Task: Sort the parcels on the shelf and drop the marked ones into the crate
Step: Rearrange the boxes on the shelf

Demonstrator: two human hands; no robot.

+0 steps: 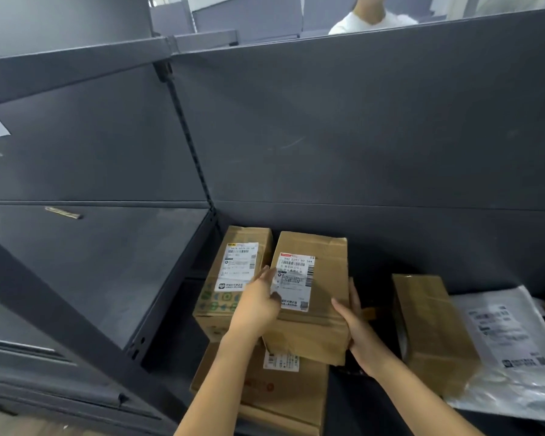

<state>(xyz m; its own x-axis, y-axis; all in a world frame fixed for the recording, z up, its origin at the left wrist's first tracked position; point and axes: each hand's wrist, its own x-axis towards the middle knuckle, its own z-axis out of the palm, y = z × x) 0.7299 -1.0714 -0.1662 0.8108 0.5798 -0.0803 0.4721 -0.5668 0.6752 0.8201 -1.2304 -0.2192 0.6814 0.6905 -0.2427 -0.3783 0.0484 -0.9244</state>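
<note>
Labelled parcel (315, 278) on dark shelf (422, 240), clasped from both sides: left hand (258, 303) gripping the left edge, thumb across the label; right hand (356, 325) gripping the right edge, thumb on top. Sits over larger box (283, 401), just beside neighbouring box (233, 278).

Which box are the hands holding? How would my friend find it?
Look low in the dark grey shelf, where the parcels sit. In the middle, a cardboard box sits above a lower box, held between the left hand and right hand. Only its white label has a red strip on top.
</note>
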